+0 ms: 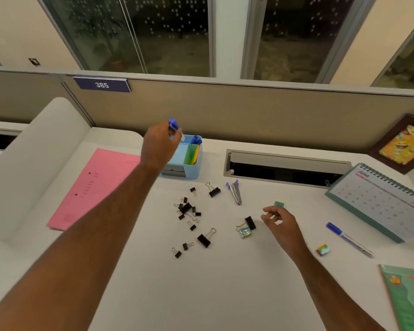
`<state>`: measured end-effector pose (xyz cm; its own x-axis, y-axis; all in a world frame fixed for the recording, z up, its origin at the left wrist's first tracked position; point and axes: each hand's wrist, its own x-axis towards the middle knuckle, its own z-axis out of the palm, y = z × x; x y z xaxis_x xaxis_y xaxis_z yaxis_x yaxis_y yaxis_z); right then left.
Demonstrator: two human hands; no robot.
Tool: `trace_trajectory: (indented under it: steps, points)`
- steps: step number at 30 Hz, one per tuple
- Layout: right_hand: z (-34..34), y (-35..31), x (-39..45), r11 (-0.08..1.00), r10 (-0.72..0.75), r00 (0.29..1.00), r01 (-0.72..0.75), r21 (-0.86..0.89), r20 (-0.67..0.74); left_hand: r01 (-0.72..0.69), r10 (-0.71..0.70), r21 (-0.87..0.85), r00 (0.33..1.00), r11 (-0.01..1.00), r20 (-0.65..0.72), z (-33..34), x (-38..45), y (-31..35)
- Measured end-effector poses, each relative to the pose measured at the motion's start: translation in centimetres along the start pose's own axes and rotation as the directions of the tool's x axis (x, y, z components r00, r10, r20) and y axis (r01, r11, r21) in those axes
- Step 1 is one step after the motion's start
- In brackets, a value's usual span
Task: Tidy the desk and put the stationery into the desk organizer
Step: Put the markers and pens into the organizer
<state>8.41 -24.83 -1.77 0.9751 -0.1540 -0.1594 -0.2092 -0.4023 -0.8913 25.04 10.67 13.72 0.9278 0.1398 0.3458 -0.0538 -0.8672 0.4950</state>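
Holding a blue pen [173, 124] pinched upright just above the light-blue desk organizer [188, 161] at the desk's back, the left hand [158, 146] is needing to aim its tip into the rear pen slot w/ other pens, while the right hand [280, 219] is hovering loosely curled, empty, near binder clips [186, 210].

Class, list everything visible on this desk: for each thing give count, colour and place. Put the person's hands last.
Desk organizer: one, light blue, desk back centre.
Pens in organizer: two or three, blue.
Binder clips: about fifteen, black, scattered at centre.
Staple remover: one, silver and purple, right of the clips.
Erasers: three, multicoloured, right half.
Pen: one, blue-capped, near calendar.
Desk calendar: one, white, right.
Paper: one, pink, left.
Left hand: holds blue pen above the organizer.
Right hand: empty, over the desk.
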Motion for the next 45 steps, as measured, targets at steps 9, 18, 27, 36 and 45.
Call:
trace_trajectory:
  steps: [9, 18, 27, 36, 45]
  points:
    - [-2.2, 1.7, 0.2, 0.997, 0.078, 0.995, -0.079, -0.004, -0.057, -0.017, 0.004, 0.095, 0.991, 0.995, 0.131, 4.0, 4.4, -0.5]
    - [-3.3, 2.4, 0.9, 0.993, 0.121, 0.989, -0.122, 0.000, -0.089, 0.006, -0.075, 0.241, 0.958, 0.970, 0.277, 8.8, 5.3, -1.7]
    - [-4.3, 3.3, 1.3, 0.987, 0.146, 0.986, -0.150, -0.050, -0.082, -0.010, -0.069, 0.270, 0.957, 0.963, 0.281, 10.7, 4.8, -2.1]
    - [-9.4, 7.0, 0.1, 0.928, 0.007, 0.958, -0.113, -0.355, -0.286, -0.149, 0.129, 0.081, 0.970, 0.986, 0.208, 10.8, -1.0, 0.6]
    - [-13.5, 9.4, -1.9, 0.643, 0.128, 0.923, -0.356, -0.678, -0.363, -0.244, 0.299, -0.186, 0.872, 0.952, 0.387, 14.0, -12.0, 5.9]
